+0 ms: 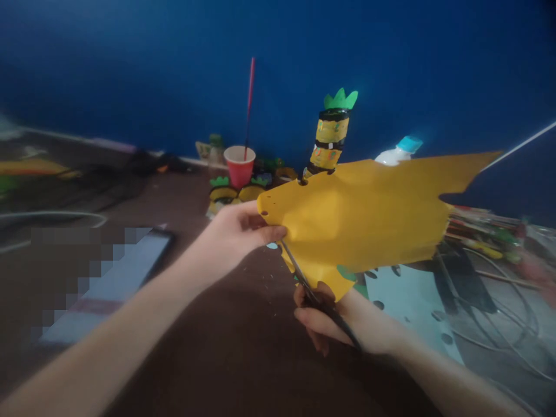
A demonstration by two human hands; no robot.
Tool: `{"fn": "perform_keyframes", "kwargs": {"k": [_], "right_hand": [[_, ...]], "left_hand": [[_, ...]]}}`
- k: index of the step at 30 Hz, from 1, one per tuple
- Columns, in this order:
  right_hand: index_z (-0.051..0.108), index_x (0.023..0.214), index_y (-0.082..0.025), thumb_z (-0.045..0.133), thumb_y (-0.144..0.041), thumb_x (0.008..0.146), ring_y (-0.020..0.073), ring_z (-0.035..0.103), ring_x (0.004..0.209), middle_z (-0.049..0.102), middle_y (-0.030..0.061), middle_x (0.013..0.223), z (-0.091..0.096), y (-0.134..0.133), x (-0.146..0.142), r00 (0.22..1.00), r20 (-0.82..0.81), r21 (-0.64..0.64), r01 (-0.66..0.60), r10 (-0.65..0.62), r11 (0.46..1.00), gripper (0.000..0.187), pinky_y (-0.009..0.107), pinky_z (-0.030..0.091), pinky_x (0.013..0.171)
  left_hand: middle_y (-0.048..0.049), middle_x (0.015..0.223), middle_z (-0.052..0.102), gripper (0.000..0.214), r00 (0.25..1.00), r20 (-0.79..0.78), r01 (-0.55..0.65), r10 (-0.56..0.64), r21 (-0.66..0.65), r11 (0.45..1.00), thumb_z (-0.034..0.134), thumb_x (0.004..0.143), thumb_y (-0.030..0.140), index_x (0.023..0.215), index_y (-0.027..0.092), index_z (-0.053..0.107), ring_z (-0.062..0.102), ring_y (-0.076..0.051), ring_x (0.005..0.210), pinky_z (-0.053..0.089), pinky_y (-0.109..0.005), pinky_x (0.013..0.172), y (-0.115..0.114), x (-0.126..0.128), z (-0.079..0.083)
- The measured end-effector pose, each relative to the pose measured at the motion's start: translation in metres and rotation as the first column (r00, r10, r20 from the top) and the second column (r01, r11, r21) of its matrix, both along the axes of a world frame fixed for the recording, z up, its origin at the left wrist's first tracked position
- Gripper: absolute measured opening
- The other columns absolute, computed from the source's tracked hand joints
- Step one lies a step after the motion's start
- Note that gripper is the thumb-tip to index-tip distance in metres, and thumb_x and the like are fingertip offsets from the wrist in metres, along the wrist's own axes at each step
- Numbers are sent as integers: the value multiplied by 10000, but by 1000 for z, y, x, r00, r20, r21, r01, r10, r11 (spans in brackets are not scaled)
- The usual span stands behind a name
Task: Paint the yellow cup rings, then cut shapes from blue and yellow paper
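My left hand (237, 234) pinches the left edge of a big yellow sheet (369, 214) and holds it up over the table. A pair of scissors (313, 298) is gripped in my right hand (330, 324), just below the sheet. The blades point up into the sheet's lower left edge, close to my left thumb. The sheet has an irregular cut outline and a small notch at its top left. It hides part of what lies behind it.
A red cup (239, 165) with a long stick stands at the back. A yellow-and-black pineapple craft (330, 139) with green leaves is beside a white bottle with a blue cap (399, 152). A phone (130, 260) lies left; cables and craft scraps (486, 237) lie right.
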State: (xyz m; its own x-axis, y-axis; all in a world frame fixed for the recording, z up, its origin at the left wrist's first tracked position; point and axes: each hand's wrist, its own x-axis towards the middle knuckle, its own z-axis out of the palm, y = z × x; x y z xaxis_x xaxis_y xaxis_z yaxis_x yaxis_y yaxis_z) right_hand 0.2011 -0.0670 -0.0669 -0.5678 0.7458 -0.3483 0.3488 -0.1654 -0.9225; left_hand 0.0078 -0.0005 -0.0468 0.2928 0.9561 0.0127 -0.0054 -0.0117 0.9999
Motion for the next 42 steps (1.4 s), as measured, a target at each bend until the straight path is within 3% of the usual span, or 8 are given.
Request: {"fn": "perform_keyframes", "kwargs": {"k": [14,21,24,28,30,33,38,42], "right_hand": [[454,828,-184,518,-414,842,81,515,434,505,-58,511,3,1,4,990,129,-56,-51,58,997,240,193,447,447],[436,826,-184,479,-411,862,74,494,421,490,-61,522,-3,2,0,998,52,-41,-25,27,999,233,190,434,427],[429,820,-181,486,-384,858,74,494,423,491,-61,512,-1,2,-2,999,20,-49,-37,38,998,214,187,423,428],[419,817,-182,469,-383,861,72,483,410,490,-62,491,2,3,-4,999,-39,-34,-1,0,999,212,184,411,421],[409,812,-185,469,-399,859,70,477,403,490,-62,488,2,2,-4,997,-73,-28,29,-31,999,227,181,408,415],[398,806,-189,476,-431,854,64,475,394,495,-63,491,0,2,-3,990,-129,-40,48,-53,998,259,172,399,403],[417,813,-180,488,-425,854,68,491,407,516,-52,495,0,2,-1,990,-125,-19,57,-59,998,259,178,391,411],[417,804,-182,478,-434,845,77,492,408,508,-56,484,1,3,-2,993,-108,-11,57,-57,998,263,202,409,424]], "left_hand": [[-3,690,710,201,985,99,156,-144,-127,980,737,642,164,842,180,720,642,-137,663,506,-256,689,2,0,4],[-30,916,714,192,977,175,150,-121,-164,975,600,776,199,944,179,690,642,-156,836,485,-272,804,1,2,4],[-25,1074,668,295,967,239,134,-92,-169,977,563,811,223,1104,217,596,622,-161,937,475,-264,831,0,4,0],[4,1104,633,571,942,324,134,-88,-123,983,552,805,151,1290,342,318,627,-160,932,483,-295,830,-3,9,-6],[13,1082,622,641,920,376,158,-113,-91,983,539,798,105,1288,383,233,634,-152,908,485,-314,836,-5,12,-9],[31,1080,581,608,896,418,161,-146,1,987,557,785,73,1197,399,252,632,-113,848,491,-285,801,-8,15,-11],[12,1171,513,398,932,235,254,-275,115,960,602,783,120,1085,326,445,601,-97,852,494,-211,709,-12,11,-8],[-1,1194,499,383,970,57,228,-235,114,967,643,765,179,1102,310,516,568,-116,900,505,-216,722,-13,8,-7]]}}
